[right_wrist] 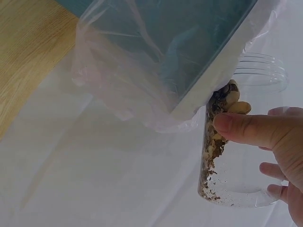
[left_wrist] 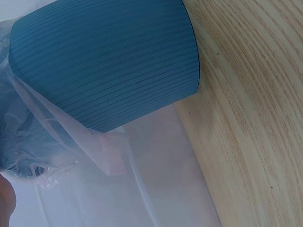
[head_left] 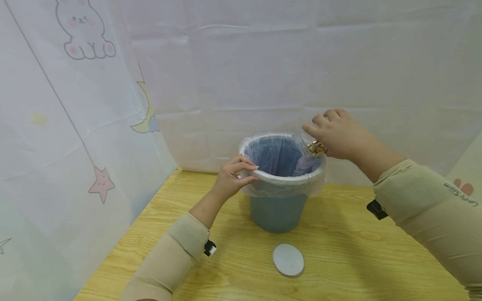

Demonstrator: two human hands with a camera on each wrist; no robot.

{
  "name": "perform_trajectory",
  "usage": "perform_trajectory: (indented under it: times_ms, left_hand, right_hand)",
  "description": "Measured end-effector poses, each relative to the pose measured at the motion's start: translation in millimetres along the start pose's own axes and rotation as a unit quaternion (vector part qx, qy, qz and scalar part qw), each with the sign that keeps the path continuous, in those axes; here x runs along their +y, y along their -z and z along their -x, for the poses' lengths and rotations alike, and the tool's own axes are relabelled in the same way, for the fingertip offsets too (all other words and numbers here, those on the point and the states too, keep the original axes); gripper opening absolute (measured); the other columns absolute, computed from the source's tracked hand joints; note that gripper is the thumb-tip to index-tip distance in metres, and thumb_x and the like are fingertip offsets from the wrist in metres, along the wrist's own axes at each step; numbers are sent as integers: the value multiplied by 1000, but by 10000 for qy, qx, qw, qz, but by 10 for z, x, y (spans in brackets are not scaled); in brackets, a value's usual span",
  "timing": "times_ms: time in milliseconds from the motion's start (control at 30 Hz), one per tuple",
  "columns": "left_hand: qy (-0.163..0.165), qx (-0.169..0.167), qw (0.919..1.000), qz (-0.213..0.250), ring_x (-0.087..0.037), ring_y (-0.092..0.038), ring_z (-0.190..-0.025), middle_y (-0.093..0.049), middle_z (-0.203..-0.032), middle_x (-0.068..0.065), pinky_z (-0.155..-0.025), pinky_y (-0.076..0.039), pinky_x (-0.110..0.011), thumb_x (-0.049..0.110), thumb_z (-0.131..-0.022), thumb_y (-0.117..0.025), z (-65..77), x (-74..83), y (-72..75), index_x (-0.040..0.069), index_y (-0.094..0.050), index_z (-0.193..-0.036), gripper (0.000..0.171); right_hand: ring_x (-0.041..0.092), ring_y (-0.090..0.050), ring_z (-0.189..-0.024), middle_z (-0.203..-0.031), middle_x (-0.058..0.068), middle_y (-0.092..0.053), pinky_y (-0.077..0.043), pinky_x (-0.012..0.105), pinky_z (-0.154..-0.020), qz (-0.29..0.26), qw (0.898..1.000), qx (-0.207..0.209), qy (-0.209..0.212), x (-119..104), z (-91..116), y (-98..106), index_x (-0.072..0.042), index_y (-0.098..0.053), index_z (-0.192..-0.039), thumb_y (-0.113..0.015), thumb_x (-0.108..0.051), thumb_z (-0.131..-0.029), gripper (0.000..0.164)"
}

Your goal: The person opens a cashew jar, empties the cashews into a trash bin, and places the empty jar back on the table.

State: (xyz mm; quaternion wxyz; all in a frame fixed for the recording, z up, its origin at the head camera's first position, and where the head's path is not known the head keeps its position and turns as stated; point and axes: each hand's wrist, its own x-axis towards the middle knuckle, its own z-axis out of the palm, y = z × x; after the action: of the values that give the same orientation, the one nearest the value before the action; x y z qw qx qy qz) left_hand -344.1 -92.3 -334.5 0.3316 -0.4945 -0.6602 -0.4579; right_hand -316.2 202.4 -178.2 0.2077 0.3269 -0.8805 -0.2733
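Observation:
A blue trash can (head_left: 278, 213) stands upright on the table, lined with a thin translucent bag (head_left: 313, 187) folded over its rim. My left hand (head_left: 232, 174) pinches the left front of the rim through the bag; the left wrist view catches only a sliver of a finger (left_wrist: 5, 201). At the can's right edge my right hand (head_left: 340, 136) grips a clear jar (right_wrist: 244, 187), tilted with its threaded mouth toward the can's opening. Nut shells and brown bits (right_wrist: 218, 137) lie along the jar's lower side. How much is inside the can is hidden.
A round white lid (head_left: 288, 260) lies flat on the wood-grain table (head_left: 226, 267) in front of the can. Pale printed cloth (head_left: 241, 83) hangs behind the table, and more of it (head_left: 56, 159) hangs on the left.

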Motion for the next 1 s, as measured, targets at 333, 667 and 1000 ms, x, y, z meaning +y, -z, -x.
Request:
perform_trajectory:
  times_ms: [333,667,1000]
  left_hand:
    - [-27,16,10000,3,-19,-55,-92,-59,-94,-6,-77,-50,-28,1,-66,-78,-2,-1,-1,3,-70,-92,27]
    - [-15,17,10000,11,-19,-55,-92,-59,-94,-6,-77,-50,-29,0,-67,-78,-3,11,6,3,-70,-93,27]
    - [-36,28,10000,-62,-19,-54,-92,-59,-94,-6,-78,-49,-28,1,-67,-78,2,18,15,3,-70,-92,27]
  right_hand:
    - [47,-40,-112,-124,23,-45,-30,59,-94,46,9999,105,46,-7,6,-21,-9,-40,-134,-87,-22,-58,90]
    - [46,-42,-110,-122,23,-46,-31,58,-94,70,9997,215,116,-22,12,-17,-8,-41,-131,-86,-20,-59,86]
    - [46,-42,-110,-122,23,-46,-31,58,-94,159,9998,111,100,-40,15,-18,-8,-41,-132,-85,-21,-60,85]
